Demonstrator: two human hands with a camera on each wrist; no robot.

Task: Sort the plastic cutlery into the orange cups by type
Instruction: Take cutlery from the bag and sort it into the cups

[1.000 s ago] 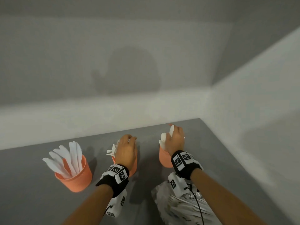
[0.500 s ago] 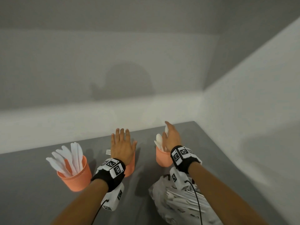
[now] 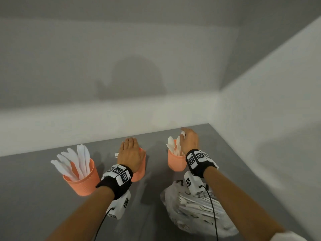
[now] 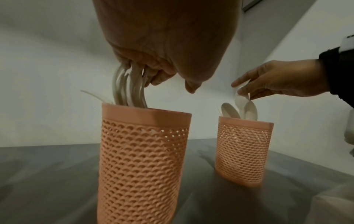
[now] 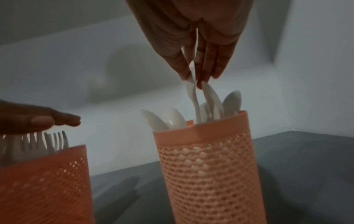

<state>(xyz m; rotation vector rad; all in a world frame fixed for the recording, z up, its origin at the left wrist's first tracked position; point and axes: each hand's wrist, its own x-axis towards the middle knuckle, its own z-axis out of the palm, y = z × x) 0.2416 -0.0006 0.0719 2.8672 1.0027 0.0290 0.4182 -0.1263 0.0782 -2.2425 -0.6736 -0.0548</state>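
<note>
Three orange mesh cups stand in a row on the grey table (image 3: 33,202). The left cup (image 3: 83,184) holds white knives. My left hand (image 3: 129,153) lies flat, fingers straight, on top of the forks (image 4: 130,89) in the middle cup (image 4: 141,159). Their tines (image 3: 116,154) stick out to its left. My right hand (image 3: 189,141) hovers over the right cup (image 3: 175,162), which holds spoons (image 5: 168,119). Its thumb and fingertips (image 5: 207,71) pinch the top of one spoon (image 5: 193,97) that stands in the cup.
A crumpled clear plastic bag (image 3: 196,213) with more white cutlery lies near the front under my right forearm. White walls close the table at the back and on the right. Bare grey tabletop shows to the left of the knife cup and between the cups.
My left hand went from curled over the forks to flat with straight fingers. My right hand's fingers stretched out and now pinch a spoon top over the right cup.
</note>
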